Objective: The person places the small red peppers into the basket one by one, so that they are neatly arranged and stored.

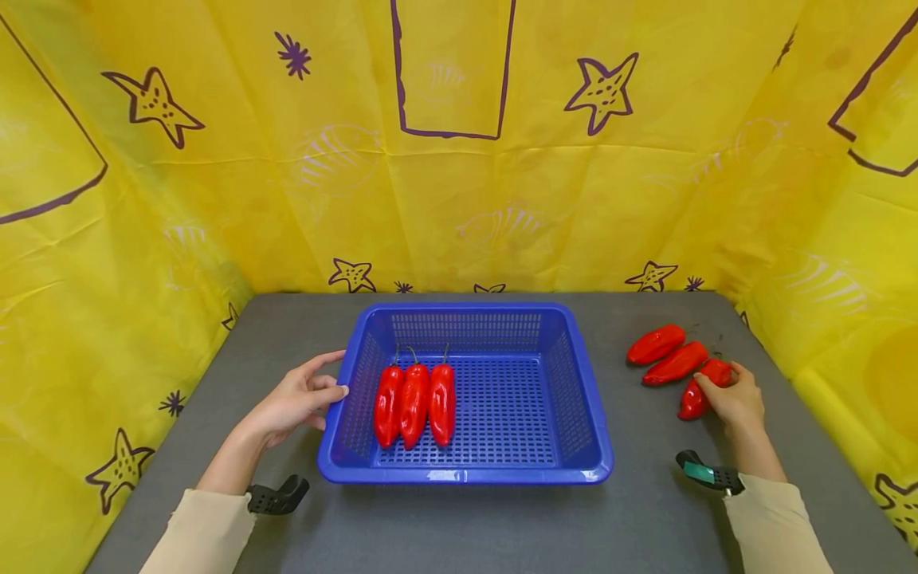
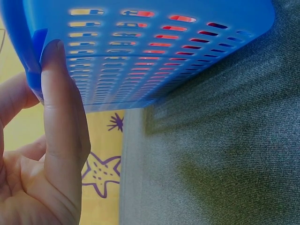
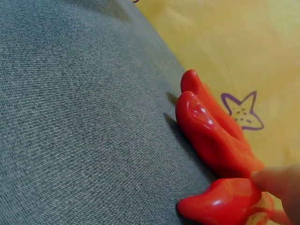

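Note:
A blue plastic basket (image 1: 466, 476) with slotted walls stands on the grey table. Three glossy red chili peppers (image 1: 414, 406) lie side by side along its left half, stems pointing away. My left hand (image 1: 297, 399) holds the basket's left rim; in the left wrist view the thumb (image 2: 58, 103) presses against the rim's outer side. To the right of the basket, my right hand (image 1: 742, 406) pinches the nearest of three more red peppers, the held pepper (image 1: 692, 402), between thumb and fingers. This pepper (image 3: 222, 201) still appears to lie on the table.
Just beyond the held pepper lie the middle pepper (image 1: 676, 363) and the far pepper (image 1: 656, 344), close together. A yellow cloth (image 1: 459, 223) with starfish drawings encloses the back and both sides of the grey table (image 1: 459, 530).

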